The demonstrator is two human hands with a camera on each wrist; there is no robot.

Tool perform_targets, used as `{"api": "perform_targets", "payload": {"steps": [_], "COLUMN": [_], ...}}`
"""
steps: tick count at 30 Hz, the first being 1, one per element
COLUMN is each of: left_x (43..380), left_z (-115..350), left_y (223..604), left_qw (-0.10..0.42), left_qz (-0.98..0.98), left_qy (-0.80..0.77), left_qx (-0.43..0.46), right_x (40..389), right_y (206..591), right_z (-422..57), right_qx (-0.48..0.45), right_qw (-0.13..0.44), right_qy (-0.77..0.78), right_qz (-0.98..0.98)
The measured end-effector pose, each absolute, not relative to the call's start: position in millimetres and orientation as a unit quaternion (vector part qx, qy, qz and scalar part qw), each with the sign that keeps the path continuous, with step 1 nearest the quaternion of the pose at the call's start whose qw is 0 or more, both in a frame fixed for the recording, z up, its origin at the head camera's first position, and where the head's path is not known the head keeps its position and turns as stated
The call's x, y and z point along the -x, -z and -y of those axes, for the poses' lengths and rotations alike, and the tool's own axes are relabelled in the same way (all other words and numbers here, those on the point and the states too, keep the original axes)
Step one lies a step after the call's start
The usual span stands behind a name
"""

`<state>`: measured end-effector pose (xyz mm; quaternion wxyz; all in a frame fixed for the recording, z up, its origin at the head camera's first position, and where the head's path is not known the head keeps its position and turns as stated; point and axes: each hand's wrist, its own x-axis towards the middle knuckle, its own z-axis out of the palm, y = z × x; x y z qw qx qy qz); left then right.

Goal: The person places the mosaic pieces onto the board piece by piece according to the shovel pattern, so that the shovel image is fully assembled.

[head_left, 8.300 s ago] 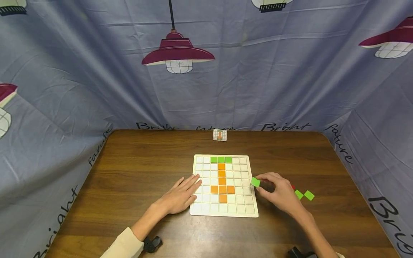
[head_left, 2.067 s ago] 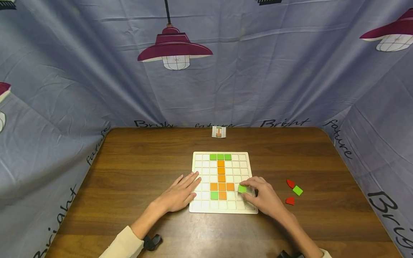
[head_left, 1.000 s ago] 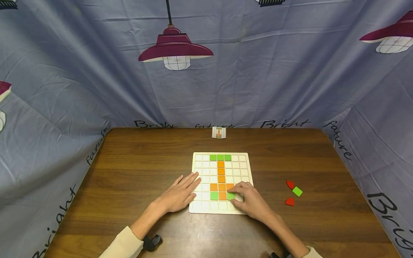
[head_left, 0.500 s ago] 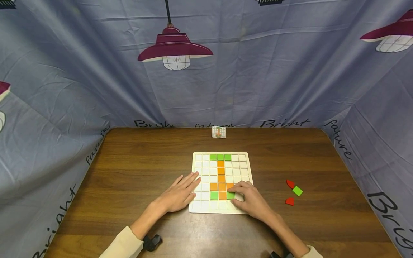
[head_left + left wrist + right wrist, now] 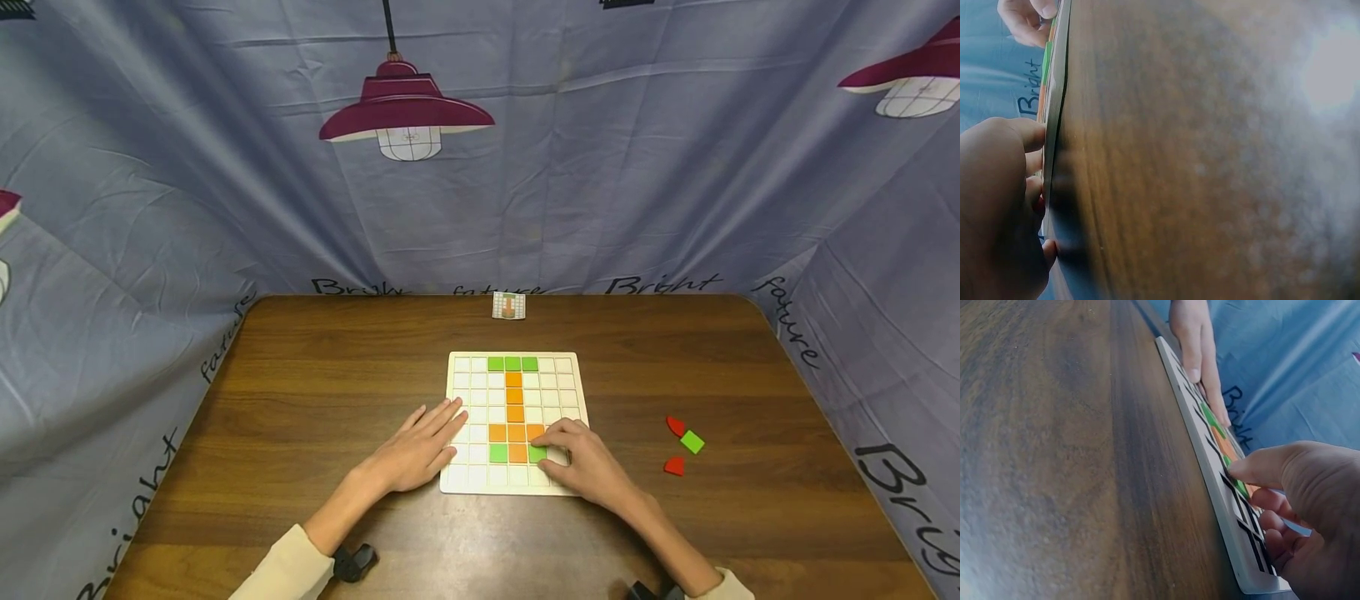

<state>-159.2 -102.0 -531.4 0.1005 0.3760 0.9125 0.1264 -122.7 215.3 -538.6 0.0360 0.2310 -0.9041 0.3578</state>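
A white gridded board point(image 5: 480, 477) lies on the wooden table, with a column of orange square tiles point(image 5: 514, 397) up its middle and green tiles point(image 5: 513, 364) across its top row. My left hand point(image 5: 416, 450) rests with straight fingers over the board's left edge. With thumb and index finger, my right hand point(image 5: 588, 464) pinches a green square tile point(image 5: 537, 454) in the cell just right of the lowest orange tile. Another green tile point(image 5: 498, 453) sits on that orange tile's left. In the right wrist view the thumb point(image 5: 1254, 467) is right at the green tile.
To the right of the board lie a loose green tile point(image 5: 692, 442) and two red pieces point(image 5: 674, 466), each with one rounded side. A small patterned card point(image 5: 509, 306) is at the table's far edge, in front of the blue curtain point(image 5: 600, 192).
My right hand has carried green tiles from the right onto the board; one now lies left of the lowest orange tile, one right. Over the last second both hands stay nearly still.
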Motion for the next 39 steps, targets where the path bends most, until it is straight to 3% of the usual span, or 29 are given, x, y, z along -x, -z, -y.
{"api": "perform_targets", "payload": {"steps": [10,22,30,39], "left_x": [159.0,158.6,158.4,157.3], "left_z": [101.3,101.4,101.2,100.4], "left_y": [529.6,529.5,526.9,526.4], "left_qw": [0.104,0.106,0.109,0.107], "left_qz": [-0.912,-0.912,-0.912,-0.913], "left_qy": [-0.127,-0.128,-0.127,-0.127], "left_qx": [-0.377,-0.375,-0.374,-0.372], "right_x": [115.8,91.3,78.6,78.8], "right_y": [530.4,525.4,538.5,547.3], "right_z": [-247.5,-341.2,-396.2,-406.6], "right_qx": [-0.184,-0.067,0.008,0.024], "right_qw": [0.072,0.15,0.114,0.099], "right_qy": [-0.357,-0.327,-0.325,-0.325], "right_qz": [0.913,0.93,0.939,0.94]}}
